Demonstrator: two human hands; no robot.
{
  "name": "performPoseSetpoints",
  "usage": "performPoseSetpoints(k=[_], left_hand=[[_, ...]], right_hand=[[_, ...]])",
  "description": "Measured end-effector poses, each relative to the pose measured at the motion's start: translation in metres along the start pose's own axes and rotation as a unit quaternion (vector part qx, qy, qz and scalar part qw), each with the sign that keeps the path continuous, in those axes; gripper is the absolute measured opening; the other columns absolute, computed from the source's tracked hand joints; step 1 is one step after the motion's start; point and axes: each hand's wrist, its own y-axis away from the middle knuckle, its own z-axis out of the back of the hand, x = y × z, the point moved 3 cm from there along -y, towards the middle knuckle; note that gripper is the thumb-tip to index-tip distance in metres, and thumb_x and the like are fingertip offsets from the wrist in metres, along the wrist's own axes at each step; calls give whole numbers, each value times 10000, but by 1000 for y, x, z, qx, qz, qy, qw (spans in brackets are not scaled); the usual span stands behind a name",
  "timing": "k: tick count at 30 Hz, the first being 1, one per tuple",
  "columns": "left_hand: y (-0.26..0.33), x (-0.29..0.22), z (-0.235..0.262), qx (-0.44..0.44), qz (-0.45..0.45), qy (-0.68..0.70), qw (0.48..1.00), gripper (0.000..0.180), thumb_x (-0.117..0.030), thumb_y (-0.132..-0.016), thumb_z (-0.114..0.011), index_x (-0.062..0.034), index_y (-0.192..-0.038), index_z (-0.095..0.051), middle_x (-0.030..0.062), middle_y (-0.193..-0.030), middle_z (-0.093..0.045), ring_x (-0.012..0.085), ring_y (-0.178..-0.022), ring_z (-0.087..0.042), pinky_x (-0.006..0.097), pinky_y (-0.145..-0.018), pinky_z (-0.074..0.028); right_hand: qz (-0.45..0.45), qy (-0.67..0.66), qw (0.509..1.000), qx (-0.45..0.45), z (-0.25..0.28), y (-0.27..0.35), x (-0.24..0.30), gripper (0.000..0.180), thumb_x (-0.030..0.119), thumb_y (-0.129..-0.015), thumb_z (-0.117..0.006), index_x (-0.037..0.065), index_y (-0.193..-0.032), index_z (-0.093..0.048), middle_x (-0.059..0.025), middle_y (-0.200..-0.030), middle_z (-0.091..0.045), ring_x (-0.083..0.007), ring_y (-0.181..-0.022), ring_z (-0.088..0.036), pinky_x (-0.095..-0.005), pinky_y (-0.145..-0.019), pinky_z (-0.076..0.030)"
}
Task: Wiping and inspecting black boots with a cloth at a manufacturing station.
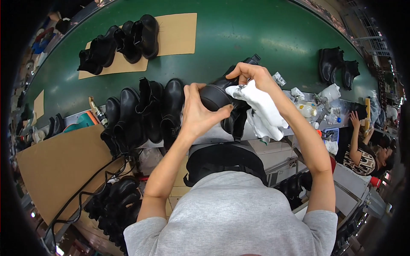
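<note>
A black leather boot point(213, 97) is held up over the near edge of the green bench, its rounded toe and thick sole turned toward me. My left hand point(197, 112) wraps round it, the thumb reaching across the lower side. At the boot's upper, my right hand point(259, 77) is closed with bent fingers and a white cloth point(262, 109) bunched in it. The cloth has dark smudges and hangs below the wrist. Part of another black boot point(234, 123) shows beneath the held one. The right fingertips are partly hidden.
Several black boots point(128, 113) stand close on the left. More boots point(147, 36) lie on cardboard point(181, 34) farther back, with a pair point(331, 66) far right. Bottles point(306, 110) and a blue basket point(331, 135) are at right, near another person point(363, 155). Cables point(92, 192) hang lower left.
</note>
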Motion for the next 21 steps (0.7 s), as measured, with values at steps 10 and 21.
performPoseSetpoints(k=[10,21], left_hand=[[18,-3,-7,-24,4,16,1000,745,-274,-559,-811,61,-1080,-397,194,-1064,-396,354,-959,-496,435,-781,-464],[16,-1,-5,-27,1,26,999,732,-275,-562,-817,57,-1064,-400,186,-1040,-399,351,-924,-503,444,-763,-462]], right_hand=[[-43,45,995,80,0,-1,10,223,11,-706,-622,-61,-914,-584,-78,-631,-572,-126,-584,-515,-298,-554,-404],[-45,59,996,45,-3,-1,17,254,23,-690,-647,-51,-919,-568,-76,-646,-550,-151,-607,-518,-309,-587,-421]])
